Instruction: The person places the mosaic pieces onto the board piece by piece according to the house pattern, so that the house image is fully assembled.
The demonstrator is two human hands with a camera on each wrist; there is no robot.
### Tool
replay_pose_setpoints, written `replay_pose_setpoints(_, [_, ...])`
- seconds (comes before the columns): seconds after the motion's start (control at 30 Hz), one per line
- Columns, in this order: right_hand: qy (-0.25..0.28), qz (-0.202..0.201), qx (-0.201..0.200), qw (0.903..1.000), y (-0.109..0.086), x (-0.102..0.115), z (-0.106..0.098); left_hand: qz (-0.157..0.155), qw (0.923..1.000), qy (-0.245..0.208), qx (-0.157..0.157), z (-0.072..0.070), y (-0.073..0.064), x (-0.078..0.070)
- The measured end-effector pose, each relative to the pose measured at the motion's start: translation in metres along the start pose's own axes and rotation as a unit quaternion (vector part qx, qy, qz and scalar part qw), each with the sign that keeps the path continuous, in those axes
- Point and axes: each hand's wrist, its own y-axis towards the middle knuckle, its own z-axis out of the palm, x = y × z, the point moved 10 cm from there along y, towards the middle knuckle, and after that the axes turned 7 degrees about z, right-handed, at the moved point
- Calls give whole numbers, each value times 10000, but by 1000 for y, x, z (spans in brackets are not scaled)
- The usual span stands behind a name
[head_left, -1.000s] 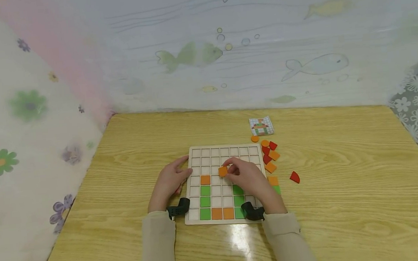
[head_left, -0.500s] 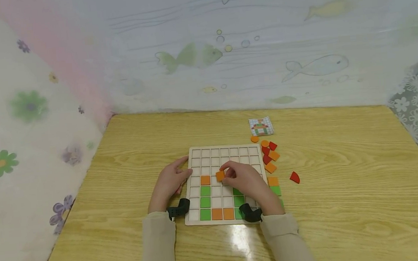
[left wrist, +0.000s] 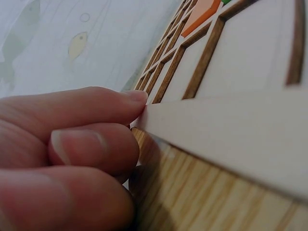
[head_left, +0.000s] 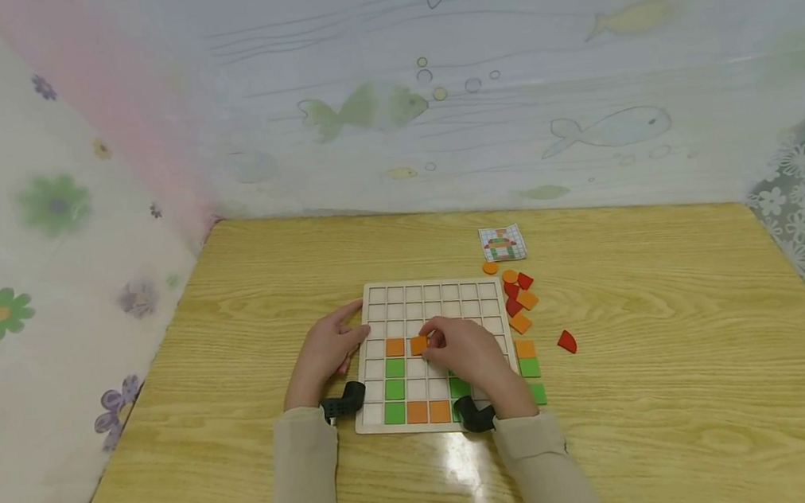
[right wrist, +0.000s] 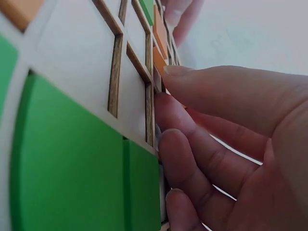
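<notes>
A wooden grid board (head_left: 416,370) lies on the table, with green square tiles (head_left: 394,368) and orange square tiles (head_left: 417,412) set in several of its cells. My right hand (head_left: 470,351) pinches an orange square tile (head_left: 419,345) low over the board, just right of another orange tile (head_left: 395,347). The right wrist view shows the thumb at the pinched tile's edge (right wrist: 159,61); the hand hides part of the right green column. At the board's left edge, my left hand (head_left: 326,346) touches the rim with its thumb, index finger stretched out along the side.
Right of the board lie loose orange tiles (head_left: 525,348), green tiles (head_left: 530,367) and red quarter-round pieces (head_left: 525,281). One red quarter-round (head_left: 567,342) sits farther right. Behind them is a small printed pattern card (head_left: 503,243), near an orange disc (head_left: 491,268). A patterned wall stands behind the table.
My right hand has moved slightly left and toward me, bringing the orange tile down beside the other orange tile. The left hand has stayed at the board's edge.
</notes>
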Motion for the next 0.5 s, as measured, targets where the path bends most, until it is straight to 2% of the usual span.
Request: replay_pose_setpoints(0.5, [-256,35,-70,9996,0,2,4,71,10000,64,12,0,0,-1])
